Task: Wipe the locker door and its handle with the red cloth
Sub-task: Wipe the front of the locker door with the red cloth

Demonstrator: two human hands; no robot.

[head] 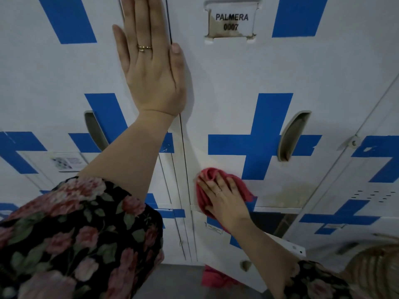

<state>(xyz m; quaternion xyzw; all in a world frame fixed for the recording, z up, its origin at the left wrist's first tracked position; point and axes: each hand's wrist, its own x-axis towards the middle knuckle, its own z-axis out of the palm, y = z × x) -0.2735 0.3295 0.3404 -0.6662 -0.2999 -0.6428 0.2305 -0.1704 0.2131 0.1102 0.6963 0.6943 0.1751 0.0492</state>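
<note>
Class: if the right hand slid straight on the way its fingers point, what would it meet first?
Sliding up-left, it first crosses the door edge; beyond lies the left forearm, though that may sit clear of the surface.

Soft, cool indoor light, with wide-angle bend at the edges.
Your left hand (pixel 151 67) throws a faint shadow rightward onto the door (pixel 226 83). The label (pixel 232 21) reads sharp. Your sleeve (pixel 75 234) and hair (pixel 375 268) go soft low in view, and the seams (pixel 185 152) bow toward the corners.
</note>
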